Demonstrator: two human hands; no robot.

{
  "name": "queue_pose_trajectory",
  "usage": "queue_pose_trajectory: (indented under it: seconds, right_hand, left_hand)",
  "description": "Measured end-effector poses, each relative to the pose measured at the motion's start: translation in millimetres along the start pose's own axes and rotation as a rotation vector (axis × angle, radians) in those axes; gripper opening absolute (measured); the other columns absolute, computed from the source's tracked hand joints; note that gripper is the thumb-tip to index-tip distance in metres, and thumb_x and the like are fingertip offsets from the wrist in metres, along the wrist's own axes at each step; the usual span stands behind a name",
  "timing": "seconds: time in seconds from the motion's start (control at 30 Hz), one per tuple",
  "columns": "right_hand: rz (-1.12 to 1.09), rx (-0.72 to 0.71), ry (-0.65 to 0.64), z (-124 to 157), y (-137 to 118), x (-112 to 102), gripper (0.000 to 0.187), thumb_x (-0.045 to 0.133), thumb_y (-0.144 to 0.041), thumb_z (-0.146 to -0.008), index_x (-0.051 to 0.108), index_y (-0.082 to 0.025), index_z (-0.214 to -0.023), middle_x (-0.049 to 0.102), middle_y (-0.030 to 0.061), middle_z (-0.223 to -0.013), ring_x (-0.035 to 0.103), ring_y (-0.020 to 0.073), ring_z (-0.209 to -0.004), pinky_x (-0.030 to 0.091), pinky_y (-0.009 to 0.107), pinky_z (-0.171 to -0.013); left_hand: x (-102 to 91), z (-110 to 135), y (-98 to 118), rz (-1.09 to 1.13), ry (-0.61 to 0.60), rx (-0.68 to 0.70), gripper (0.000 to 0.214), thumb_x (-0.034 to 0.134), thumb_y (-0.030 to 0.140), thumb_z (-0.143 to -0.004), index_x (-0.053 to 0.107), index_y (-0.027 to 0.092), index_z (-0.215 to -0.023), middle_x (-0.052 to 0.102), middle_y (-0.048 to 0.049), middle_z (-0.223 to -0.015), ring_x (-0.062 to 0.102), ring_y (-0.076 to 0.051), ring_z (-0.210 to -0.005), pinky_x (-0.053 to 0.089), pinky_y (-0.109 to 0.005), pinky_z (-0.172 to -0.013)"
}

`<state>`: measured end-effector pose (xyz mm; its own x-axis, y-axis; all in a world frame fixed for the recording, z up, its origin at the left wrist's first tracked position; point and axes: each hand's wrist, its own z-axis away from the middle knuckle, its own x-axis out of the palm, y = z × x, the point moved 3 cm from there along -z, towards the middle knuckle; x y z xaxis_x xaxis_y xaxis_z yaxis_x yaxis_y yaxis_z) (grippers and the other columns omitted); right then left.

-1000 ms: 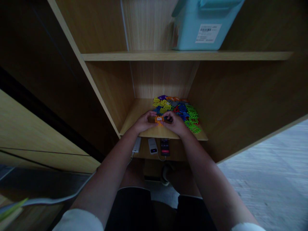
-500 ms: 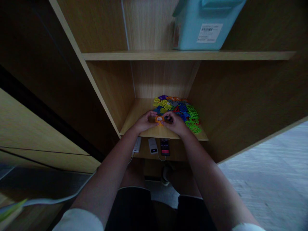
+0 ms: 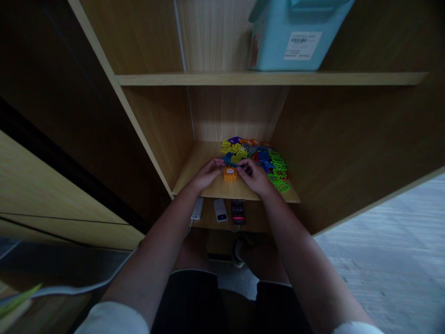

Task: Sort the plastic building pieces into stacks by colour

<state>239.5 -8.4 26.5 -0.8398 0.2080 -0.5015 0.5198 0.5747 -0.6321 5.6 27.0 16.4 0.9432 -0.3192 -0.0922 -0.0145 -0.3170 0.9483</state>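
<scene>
A small orange toy piece with a white label sits on the wooden shelf, between my two hands. My left hand rests just left of it, fingers curled toward the piece and the pile. My right hand is just right of it, fingers bent, fingertips near the piece's upper right corner. Whether either hand grips the piece is not clear in the dim light. A heap of coloured interlocking plastic pieces, yellow, blue, green, red and purple, lies behind and to the right.
A light blue plastic box with a label stands on the shelf above. Below the shelf edge lie two white devices and a phone with a lit screen. A white cable runs left. Grey floor shows at right.
The orange piece, held up between both hands' fingertips before, now sits lower on the shelf. Both hands' fingers have shifted slightly back toward the pile.
</scene>
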Motion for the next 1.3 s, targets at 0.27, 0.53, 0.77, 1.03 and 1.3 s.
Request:
queue_pose_trajectory:
  seconds: [0.27,0.53,0.77,1.03,1.3]
  right_hand:
    - [0.026,0.02,0.022,-3,1,-1,0.028,0.06,-0.053,-0.104,0.069,-0.026,-0.104,0.077,0.0058,-0.097,0.069,0.0239,-0.085,0.056,0.04,-0.078]
    - [0.02,0.003,0.011,-2,3,2,0.024,0.062,-0.05,-0.103,0.069,-0.027,-0.104,0.077,0.0054,-0.099,0.07,0.0244,-0.089,0.056,0.04,-0.082]
    - [-0.025,-0.032,-0.09,-1,-1,4,0.036,0.081,-0.053,-0.091,0.07,-0.031,-0.117,0.077,0.0064,-0.121,0.071,0.0298,-0.117,0.057,0.048,-0.103]
    - [-0.067,-0.03,-0.15,-2,6,8,0.043,0.086,-0.044,-0.086,0.067,-0.031,-0.122,0.076,0.0062,-0.127,0.071,0.0291,-0.123,0.056,0.053,-0.112]
    - [-0.12,-0.028,-0.152,-3,7,10,0.041,0.085,-0.044,-0.086,0.065,-0.031,-0.119,0.076,0.0064,-0.123,0.073,0.0286,-0.12,0.057,0.051,-0.11]
  left_hand:
    - [-4.9,0,-3,-0.036,0.127,0.008,0.027,0.071,0.03,-0.086,0.07,0.021,-0.111,0.078,-0.0065,-0.111,0.07,-0.023,-0.114,0.045,-0.042,-0.115]
    - [-4.5,-2,-5,-0.035,0.062,0.062,0.026,0.076,0.021,-0.08,0.071,0.019,-0.106,0.077,-0.007,-0.108,0.071,-0.023,-0.109,0.049,-0.044,-0.113]
    - [-5.2,-3,-9,-0.027,0.046,0.067,0.026,0.074,0.019,-0.083,0.071,0.02,-0.109,0.078,-0.0071,-0.111,0.071,-0.023,-0.112,0.049,-0.044,-0.113]
    - [-5.5,-3,-9,0.001,0.057,0.054,0.03,0.071,0.014,-0.08,0.071,0.019,-0.11,0.078,-0.0069,-0.11,0.071,-0.023,-0.111,0.048,-0.042,-0.111]
    - [-5.3,-2,-8,0.008,0.055,0.066,0.028,0.071,0.016,-0.082,0.071,0.019,-0.109,0.078,-0.0067,-0.11,0.071,-0.022,-0.111,0.048,-0.043,-0.112]
